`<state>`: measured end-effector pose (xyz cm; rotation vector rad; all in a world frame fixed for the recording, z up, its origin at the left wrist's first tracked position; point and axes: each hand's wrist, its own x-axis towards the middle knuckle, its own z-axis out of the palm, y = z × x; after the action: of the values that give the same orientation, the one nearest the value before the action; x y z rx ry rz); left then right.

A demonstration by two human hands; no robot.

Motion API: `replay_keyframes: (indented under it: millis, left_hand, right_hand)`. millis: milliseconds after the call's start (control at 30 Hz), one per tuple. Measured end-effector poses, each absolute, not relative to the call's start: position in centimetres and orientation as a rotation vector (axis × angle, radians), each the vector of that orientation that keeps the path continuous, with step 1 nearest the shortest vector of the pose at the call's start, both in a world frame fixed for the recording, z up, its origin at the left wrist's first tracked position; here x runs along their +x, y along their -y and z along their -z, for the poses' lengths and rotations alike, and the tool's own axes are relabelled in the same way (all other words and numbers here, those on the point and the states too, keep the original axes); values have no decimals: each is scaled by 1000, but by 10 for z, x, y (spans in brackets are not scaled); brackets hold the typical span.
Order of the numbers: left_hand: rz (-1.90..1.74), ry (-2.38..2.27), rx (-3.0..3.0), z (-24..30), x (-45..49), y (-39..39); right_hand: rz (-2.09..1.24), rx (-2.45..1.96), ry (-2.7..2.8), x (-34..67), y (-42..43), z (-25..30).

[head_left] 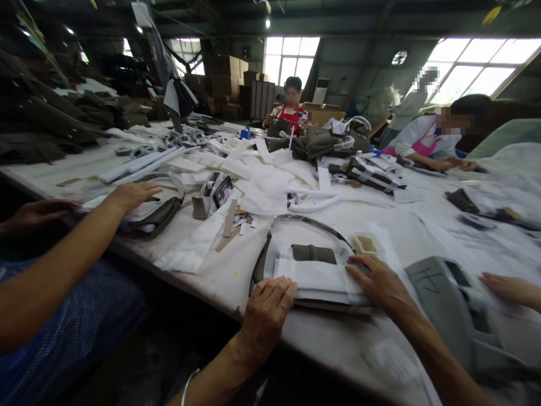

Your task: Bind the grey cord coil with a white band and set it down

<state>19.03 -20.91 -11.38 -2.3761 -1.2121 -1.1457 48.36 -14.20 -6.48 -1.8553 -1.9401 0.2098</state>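
Observation:
My left hand [268,307] lies flat, fingers together, on the near left corner of a white wrapped olive-green bag [315,270] at the table's front edge. My right hand [378,282] presses flat on the bag's right side, fingers stretched out over the white paper. The bag's curved dark strap [313,224] arcs behind it. Neither hand grips anything.
A co-worker's arm [63,259] on the left reaches to another olive bag [154,217]. Another person's hand [509,287] rests at the right, beside a grey tape dispenser [448,299]. White paper sheets, tape rolls and bags litter the long table [211,270]; people work at its far end.

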Motion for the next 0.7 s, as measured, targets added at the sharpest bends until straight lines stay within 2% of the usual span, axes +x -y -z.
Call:
replay_keyframes:
  millis: [200, 367, 433, 567, 633, 700]
  left_hand:
    - [1001, 1235, -2397, 101, 159, 198]
    - [958, 1145, -2370, 104, 144, 184]
    - [984, 1118, -2341, 108, 142, 181]
    - [1005, 1105, -2303, 116, 140, 179]
    - [1001, 1091, -2294, 119, 139, 178]
    - [1000, 1083, -2286, 120, 139, 177]
  right_hand:
    - [-283, -1844, 1994, 461, 167, 46]
    - [-527, -1774, 1811, 473, 192, 21]
    - [-418, -1822, 1623, 499, 205, 10]
    - [68, -2047, 1246, 586, 235, 2]
    - [69, -2162, 1182, 632, 243, 11]
    - [-115, -2197, 1255, 667, 244, 28]
